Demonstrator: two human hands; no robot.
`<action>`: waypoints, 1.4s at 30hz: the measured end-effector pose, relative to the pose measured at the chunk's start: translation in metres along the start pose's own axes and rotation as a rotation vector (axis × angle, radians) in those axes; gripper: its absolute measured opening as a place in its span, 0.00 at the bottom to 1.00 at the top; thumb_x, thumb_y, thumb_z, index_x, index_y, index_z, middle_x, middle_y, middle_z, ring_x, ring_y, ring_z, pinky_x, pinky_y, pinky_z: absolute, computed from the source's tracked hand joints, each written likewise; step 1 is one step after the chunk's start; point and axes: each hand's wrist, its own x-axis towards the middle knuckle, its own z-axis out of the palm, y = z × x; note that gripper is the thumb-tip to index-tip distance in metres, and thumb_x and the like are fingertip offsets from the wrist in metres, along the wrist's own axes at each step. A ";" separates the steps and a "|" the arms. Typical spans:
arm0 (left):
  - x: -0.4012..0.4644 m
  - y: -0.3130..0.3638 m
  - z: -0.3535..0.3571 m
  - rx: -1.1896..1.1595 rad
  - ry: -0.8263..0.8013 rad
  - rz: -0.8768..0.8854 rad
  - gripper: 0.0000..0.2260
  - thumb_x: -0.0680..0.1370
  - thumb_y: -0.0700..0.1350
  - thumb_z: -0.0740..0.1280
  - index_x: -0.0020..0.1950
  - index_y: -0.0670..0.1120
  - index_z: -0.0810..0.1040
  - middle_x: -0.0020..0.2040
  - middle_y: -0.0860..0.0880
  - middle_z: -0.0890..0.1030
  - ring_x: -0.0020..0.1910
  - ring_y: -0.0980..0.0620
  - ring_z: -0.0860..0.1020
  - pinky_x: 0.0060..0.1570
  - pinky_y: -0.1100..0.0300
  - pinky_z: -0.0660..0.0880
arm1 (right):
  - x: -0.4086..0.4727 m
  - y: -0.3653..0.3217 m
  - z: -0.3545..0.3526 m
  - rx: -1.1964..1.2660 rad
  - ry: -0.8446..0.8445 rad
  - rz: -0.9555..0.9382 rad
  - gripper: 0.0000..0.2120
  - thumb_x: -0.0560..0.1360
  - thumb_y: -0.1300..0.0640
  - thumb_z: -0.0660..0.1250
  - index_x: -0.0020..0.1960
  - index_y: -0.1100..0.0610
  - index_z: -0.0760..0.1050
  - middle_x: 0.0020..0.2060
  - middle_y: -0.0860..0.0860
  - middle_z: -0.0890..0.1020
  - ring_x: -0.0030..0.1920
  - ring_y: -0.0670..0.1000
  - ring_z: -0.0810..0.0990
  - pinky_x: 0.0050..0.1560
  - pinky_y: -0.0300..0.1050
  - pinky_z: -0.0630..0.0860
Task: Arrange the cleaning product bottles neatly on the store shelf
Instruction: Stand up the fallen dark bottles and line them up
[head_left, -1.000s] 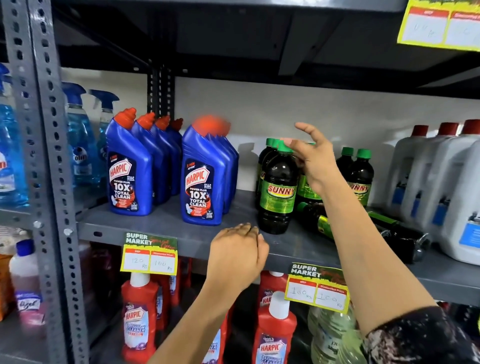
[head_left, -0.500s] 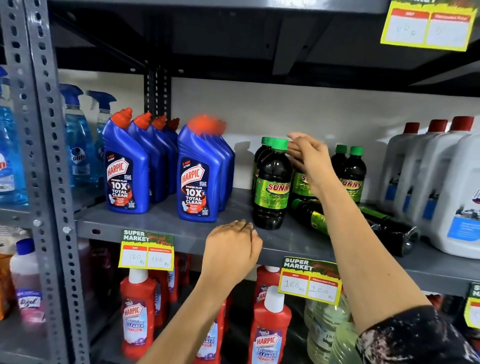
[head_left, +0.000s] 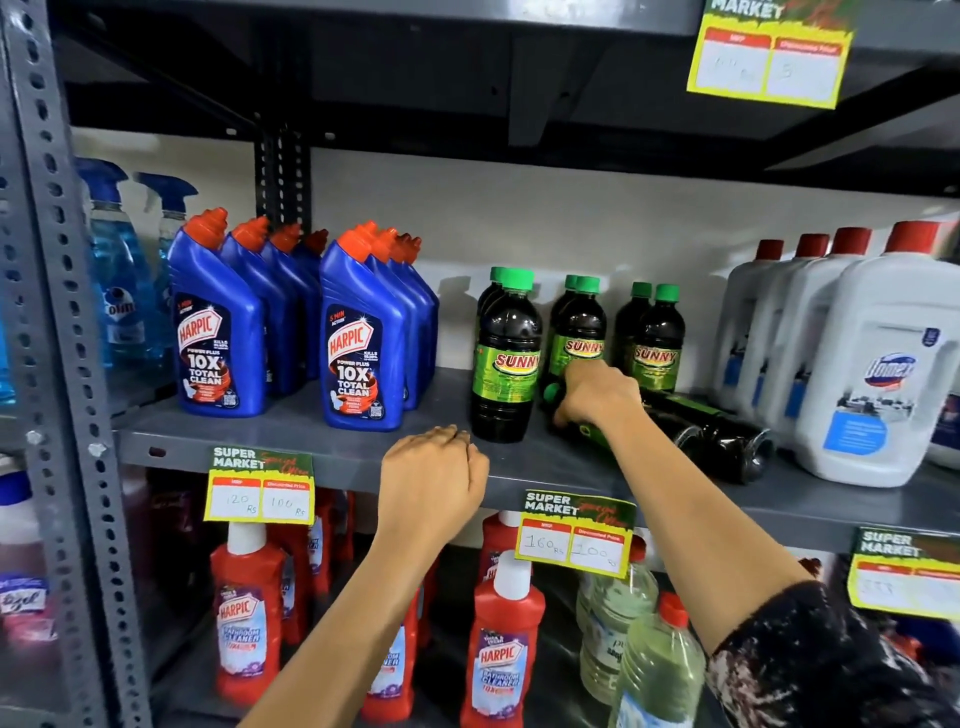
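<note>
Dark Sunny bottles with green caps stand in three short rows on the grey shelf (head_left: 332, 452); the front left one (head_left: 506, 358) is nearest me. Two more dark bottles lie on their sides to the right, the nearer fallen bottle (head_left: 727, 441) pointing its neck left. My right hand (head_left: 592, 395) is closed around the neck end of a fallen bottle. My left hand (head_left: 434, 480) rests curled on the shelf's front edge, holding nothing. Blue Harpic bottles (head_left: 358, 343) stand in two rows at the left.
White Domex jugs (head_left: 878, 374) crowd the shelf's right end, close to the fallen bottles. Blue spray bottles (head_left: 117, 291) stand behind the left upright. Red Harpic bottles (head_left: 501, 654) and clear bottles (head_left: 654, 670) fill the shelf below. Price tags (head_left: 260, 486) hang on the edge.
My right hand dropped from the cap of a standing Sunny bottle down to a fallen bottle and closed on its neck. My left hand stayed on the shelf edge.
</note>
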 end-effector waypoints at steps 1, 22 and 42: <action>0.000 0.003 0.000 0.006 0.002 -0.005 0.18 0.74 0.46 0.55 0.38 0.45 0.84 0.39 0.48 0.86 0.36 0.52 0.83 0.36 0.58 0.77 | 0.000 -0.001 0.001 0.043 0.056 0.002 0.21 0.68 0.54 0.74 0.58 0.58 0.75 0.55 0.56 0.80 0.57 0.60 0.80 0.46 0.49 0.72; -0.009 0.025 0.030 -0.048 0.296 0.096 0.17 0.77 0.48 0.59 0.42 0.43 0.86 0.41 0.48 0.86 0.40 0.52 0.84 0.43 0.58 0.75 | 0.013 0.038 -0.030 1.150 0.539 -0.120 0.30 0.68 0.42 0.73 0.65 0.52 0.71 0.50 0.47 0.78 0.51 0.47 0.78 0.57 0.44 0.76; -0.009 0.025 0.032 -0.046 0.354 0.092 0.17 0.77 0.48 0.59 0.42 0.43 0.86 0.41 0.48 0.86 0.40 0.52 0.84 0.44 0.58 0.74 | 0.027 0.041 -0.046 1.459 0.428 -0.115 0.28 0.52 0.44 0.81 0.50 0.40 0.75 0.44 0.55 0.75 0.50 0.60 0.82 0.56 0.60 0.79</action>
